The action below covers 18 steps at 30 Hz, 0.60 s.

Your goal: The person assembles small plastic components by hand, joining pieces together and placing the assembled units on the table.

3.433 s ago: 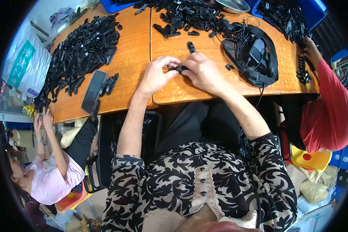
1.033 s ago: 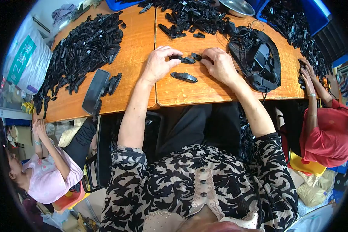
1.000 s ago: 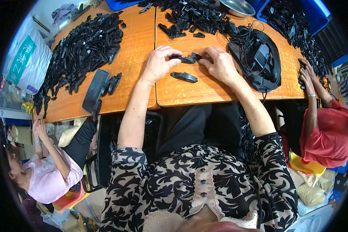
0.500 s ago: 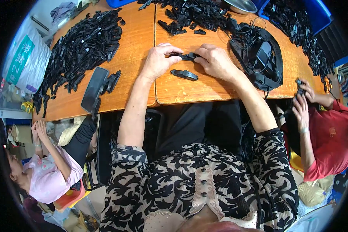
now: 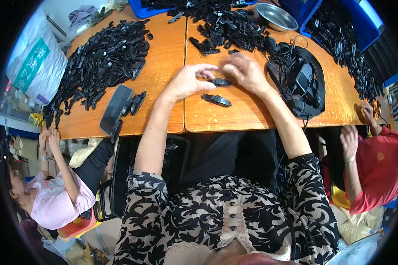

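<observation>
My left hand point(image 5: 191, 82) is over the table near its front edge, thumb and fingertips around the left end of a small black plastic part point(image 5: 223, 82). My right hand point(image 5: 247, 76) hovers just up and right of that part, apart from it. Its fingers are loosely bent and apart, slightly smeared by motion, and nothing shows in them. A second black plastic part point(image 5: 216, 100), long and narrow with a raised middle, lies on the wood just below my left hand. What exactly these parts belong to cannot be made out.
Heaps of black parts cover the left point(image 5: 106, 62) and back point(image 5: 227, 26) of the wooden table point(image 5: 163, 110). A phone-like slab on a stand point(image 5: 115, 109) is at left; a black strap with cables point(image 5: 316, 97) and a metal bowl point(image 5: 276, 17) at right. Two people sit on either side.
My right hand has let go of the black part and moved away from it. My left hand stays at its left end. The view has shifted, so the table sits lower.
</observation>
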### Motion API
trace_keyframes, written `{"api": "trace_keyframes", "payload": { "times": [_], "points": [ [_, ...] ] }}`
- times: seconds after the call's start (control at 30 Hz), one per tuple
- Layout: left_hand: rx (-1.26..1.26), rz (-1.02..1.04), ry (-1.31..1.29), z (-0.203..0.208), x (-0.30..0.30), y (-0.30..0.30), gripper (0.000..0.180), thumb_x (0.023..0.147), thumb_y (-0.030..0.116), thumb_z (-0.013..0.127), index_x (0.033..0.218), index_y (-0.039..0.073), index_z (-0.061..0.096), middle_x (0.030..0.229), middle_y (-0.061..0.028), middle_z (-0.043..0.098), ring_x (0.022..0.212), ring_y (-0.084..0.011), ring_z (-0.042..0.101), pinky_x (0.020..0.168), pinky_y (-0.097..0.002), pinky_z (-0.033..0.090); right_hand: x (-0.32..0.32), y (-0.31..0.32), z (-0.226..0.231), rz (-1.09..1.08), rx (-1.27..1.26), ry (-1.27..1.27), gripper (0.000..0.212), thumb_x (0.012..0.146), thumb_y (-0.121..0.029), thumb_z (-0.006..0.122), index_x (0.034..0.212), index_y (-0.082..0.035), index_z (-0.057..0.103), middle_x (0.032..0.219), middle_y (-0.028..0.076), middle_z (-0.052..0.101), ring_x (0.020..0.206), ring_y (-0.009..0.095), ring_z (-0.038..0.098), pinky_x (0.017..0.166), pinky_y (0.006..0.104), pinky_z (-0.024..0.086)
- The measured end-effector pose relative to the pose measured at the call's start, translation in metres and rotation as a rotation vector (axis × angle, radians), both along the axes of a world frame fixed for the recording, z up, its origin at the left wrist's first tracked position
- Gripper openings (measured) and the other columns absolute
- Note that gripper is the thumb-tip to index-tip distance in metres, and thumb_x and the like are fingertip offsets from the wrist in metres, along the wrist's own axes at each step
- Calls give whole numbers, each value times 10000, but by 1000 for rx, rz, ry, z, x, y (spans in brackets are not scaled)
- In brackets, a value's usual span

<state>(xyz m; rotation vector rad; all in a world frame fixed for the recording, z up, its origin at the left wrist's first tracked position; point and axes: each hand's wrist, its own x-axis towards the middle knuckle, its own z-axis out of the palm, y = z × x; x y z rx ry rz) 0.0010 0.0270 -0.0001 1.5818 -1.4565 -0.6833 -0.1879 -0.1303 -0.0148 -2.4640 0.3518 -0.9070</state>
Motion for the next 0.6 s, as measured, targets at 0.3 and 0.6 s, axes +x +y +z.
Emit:
{"api": "trace_keyframes", "payload": {
  "times": [0.3,0.6],
  "points": [
    [-184,437,-465,-9,23,-67,411,882,190,777,1254,34,696,1128,-150,674,998,-255,683,899,-374,541,19,-15,-12,-338,-287,122,226,928,-182,677,1137,-98,695,968,148,634,880,378,655,757,480,545],
    [-99,492,138,0,-11,-12,279,985,95,621,1238,2,693,1145,-189,724,915,-272,719,829,-361,558,-4,0,-8,-273,67,123,161,941,-237,671,965,-92,738,812,220,709,820,402,708,731,496,552]
  ]
}}
